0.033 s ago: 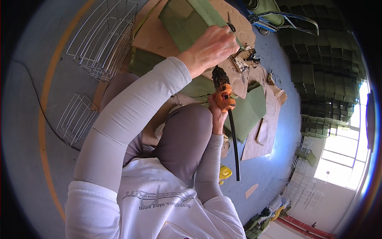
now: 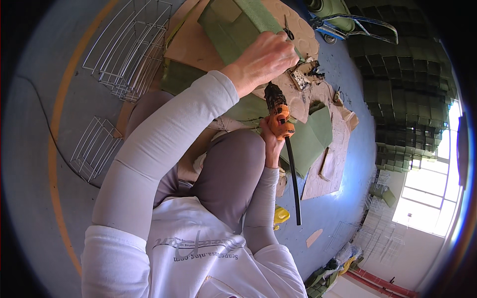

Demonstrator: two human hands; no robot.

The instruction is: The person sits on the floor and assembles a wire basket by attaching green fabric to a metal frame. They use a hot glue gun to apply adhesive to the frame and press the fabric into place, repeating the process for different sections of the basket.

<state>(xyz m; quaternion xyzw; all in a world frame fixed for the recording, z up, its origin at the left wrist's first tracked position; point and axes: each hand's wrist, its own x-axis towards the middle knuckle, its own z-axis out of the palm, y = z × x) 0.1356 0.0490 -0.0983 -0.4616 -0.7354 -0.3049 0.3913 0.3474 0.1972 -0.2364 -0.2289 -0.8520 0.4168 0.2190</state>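
An orange glue gun (image 2: 283, 121) is gripped in my right hand (image 2: 271, 144). Its blackened front end points away from me, and a long black glue stick (image 2: 294, 184) juts from its back toward me. Beyond it, my left hand (image 2: 268, 55) is closed at the edge of a green mesh-sided box (image 2: 231, 27), with the fingertips turned out of sight. Just right of that hand lies a small block smeared with black glue (image 2: 303, 77). Black-handled scissors (image 2: 288, 33) rest beside the box. A folded green sheet (image 2: 313, 139) lies to the right of the glue gun.
Brown cardboard (image 2: 320, 184) covers part of the grey floor. Wire baskets (image 2: 131, 49) and a smaller wire rack (image 2: 97, 149) stand at the left, near a cable (image 2: 42, 109). A blue trolley (image 2: 333, 27) is at the far right, before tall stacks of green boxes (image 2: 402, 89).
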